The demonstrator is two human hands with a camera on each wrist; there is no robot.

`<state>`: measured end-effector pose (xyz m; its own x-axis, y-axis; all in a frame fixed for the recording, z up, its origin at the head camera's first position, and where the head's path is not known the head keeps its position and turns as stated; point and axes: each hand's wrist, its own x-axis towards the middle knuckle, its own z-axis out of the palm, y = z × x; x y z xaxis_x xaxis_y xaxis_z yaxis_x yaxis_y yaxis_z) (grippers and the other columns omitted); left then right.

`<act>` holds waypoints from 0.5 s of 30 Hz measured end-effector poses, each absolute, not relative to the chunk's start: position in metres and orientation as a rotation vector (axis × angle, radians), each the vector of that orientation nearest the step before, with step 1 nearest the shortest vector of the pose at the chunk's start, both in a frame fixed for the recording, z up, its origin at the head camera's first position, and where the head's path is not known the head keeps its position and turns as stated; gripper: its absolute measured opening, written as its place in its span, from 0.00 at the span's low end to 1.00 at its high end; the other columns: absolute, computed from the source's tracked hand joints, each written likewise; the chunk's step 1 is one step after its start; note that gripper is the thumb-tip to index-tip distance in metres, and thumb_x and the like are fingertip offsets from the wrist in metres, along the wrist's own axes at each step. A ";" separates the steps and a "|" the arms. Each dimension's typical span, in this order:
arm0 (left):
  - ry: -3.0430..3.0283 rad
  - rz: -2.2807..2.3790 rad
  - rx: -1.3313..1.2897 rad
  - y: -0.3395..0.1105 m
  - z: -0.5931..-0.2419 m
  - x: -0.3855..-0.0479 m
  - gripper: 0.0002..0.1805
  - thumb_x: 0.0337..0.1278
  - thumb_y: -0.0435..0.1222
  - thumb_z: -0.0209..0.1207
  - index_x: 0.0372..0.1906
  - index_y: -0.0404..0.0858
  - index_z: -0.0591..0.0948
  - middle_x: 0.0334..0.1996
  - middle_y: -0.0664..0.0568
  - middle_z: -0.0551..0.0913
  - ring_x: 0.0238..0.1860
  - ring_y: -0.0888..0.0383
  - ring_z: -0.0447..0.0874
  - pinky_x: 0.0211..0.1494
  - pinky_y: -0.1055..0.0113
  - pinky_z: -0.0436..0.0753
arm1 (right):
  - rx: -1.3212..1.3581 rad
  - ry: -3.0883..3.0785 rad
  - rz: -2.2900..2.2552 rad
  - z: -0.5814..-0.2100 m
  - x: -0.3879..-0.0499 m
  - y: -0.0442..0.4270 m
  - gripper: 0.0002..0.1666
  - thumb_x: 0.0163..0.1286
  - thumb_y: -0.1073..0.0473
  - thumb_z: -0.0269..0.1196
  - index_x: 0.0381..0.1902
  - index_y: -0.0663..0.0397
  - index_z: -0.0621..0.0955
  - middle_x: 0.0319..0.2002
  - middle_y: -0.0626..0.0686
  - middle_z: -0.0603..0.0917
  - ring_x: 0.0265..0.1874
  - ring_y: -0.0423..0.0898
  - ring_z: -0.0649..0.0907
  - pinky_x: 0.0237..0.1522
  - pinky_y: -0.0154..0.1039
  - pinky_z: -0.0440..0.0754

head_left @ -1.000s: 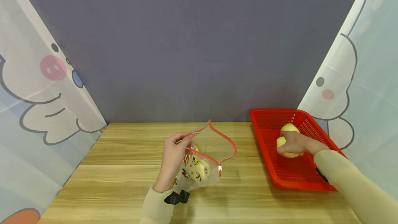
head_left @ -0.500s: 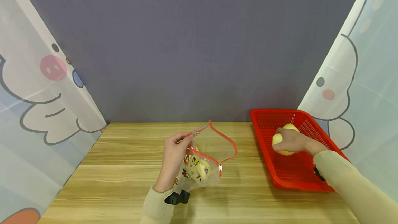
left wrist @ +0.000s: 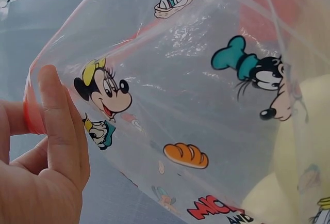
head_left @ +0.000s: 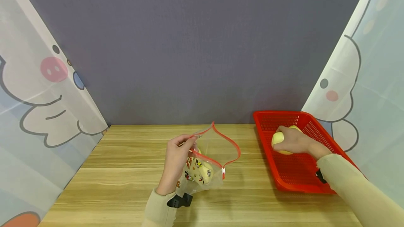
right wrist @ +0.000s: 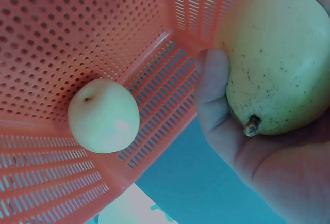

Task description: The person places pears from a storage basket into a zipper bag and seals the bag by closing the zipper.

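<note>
My left hand (head_left: 178, 158) pinches the red-edged rim of a clear zip bag (head_left: 197, 171) between thumb and fingers. The bag's mouth gapes, and cartoon prints cover its side. Pale yellow fruit (head_left: 207, 172) shows through the plastic; its kind is hard to tell. At the right, my right hand (head_left: 295, 141) grips a yellow pear (right wrist: 278, 59) over the red basket (head_left: 303, 178). Dark specks and a short stem mark the pear in the right wrist view. Another round, pale yellow fruit (right wrist: 103, 115) lies in a corner of the basket, partly hidden by my hand in the head view.
The bag and basket are on a wooden table (head_left: 126, 171), with a stretch of tabletop between them. A grey panel (head_left: 202, 52) rises behind the table. Cartoon-printed curtains (head_left: 38, 115) hang at both sides.
My right hand has moved left and slightly up with the pear, toward the basket's left side. My left hand and the bag have stayed in place.
</note>
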<state>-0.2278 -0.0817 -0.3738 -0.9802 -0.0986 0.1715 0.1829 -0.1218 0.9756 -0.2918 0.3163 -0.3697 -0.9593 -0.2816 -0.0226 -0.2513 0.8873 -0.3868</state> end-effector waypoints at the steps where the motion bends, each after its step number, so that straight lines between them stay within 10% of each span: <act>1: -1.946 -2.220 -0.095 -0.082 -0.374 -0.228 0.07 0.67 0.29 0.62 0.40 0.27 0.87 0.26 0.46 0.81 0.22 0.58 0.81 0.25 0.65 0.88 | -0.422 2.982 -0.599 -0.369 -0.291 0.316 0.28 0.48 0.51 0.70 0.44 0.60 0.74 0.24 0.48 0.76 0.22 0.44 0.76 0.24 0.38 0.78; 15: -1.950 -2.222 -0.103 -0.083 -0.374 -0.227 0.07 0.67 0.30 0.63 0.39 0.28 0.87 0.26 0.45 0.82 0.23 0.57 0.81 0.25 0.64 0.88 | -0.382 3.015 -0.643 -0.351 -0.281 0.304 0.30 0.50 0.50 0.71 0.46 0.58 0.74 0.27 0.48 0.78 0.24 0.45 0.76 0.26 0.38 0.77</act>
<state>-0.2271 -0.0825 -0.3735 -0.9808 -0.0915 0.1722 0.1826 -0.1211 0.9757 -0.2812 0.3035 -0.3512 -0.9691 -0.2459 0.0166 -0.2313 0.8842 -0.4058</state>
